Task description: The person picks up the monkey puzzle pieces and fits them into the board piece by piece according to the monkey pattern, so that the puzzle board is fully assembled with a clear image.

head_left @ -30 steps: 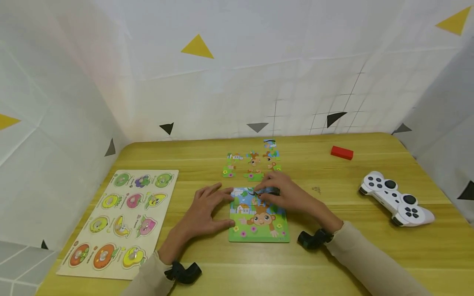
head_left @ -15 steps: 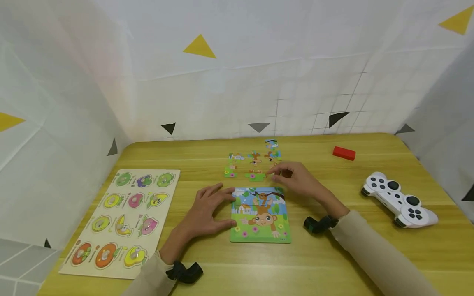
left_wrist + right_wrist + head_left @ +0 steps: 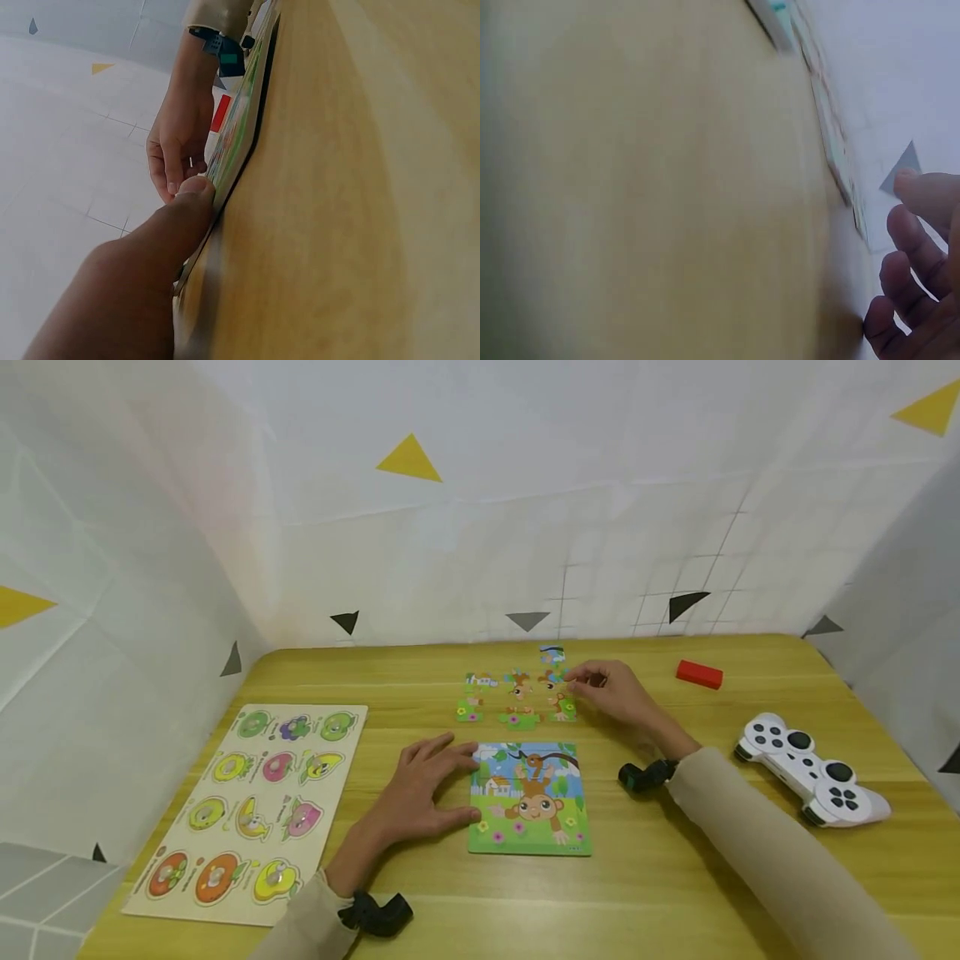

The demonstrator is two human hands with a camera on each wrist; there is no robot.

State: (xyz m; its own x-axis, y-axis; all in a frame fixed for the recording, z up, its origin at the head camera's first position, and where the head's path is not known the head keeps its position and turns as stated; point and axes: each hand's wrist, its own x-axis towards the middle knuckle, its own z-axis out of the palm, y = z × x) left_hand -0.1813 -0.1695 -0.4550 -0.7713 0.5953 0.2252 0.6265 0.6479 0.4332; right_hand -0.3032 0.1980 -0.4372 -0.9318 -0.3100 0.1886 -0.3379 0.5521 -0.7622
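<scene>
A square monkey jigsaw puzzle lies flat on the table in front of me, its picture filled out. My left hand is at its left side, index fingertip by the upper corner and thumb against the edge; in the left wrist view the thumb lies along the board's side. Beyond the board, loose jigsaw pieces with monkey, house and flower parts lie in loose rows. My right hand hovers beside the right-hand pieces, thumb and fingers loosely bent, with nothing seen between them.
A wooden fruit peg board lies at the left. Toward the back right sits a red block, and a white game controller is at the right. A white patterned cloth hangs behind the table.
My right hand has left the puzzle's top edge and moved back and right to the loose pieces. The hanging branch picture it covered now shows. The left hand stays put.
</scene>
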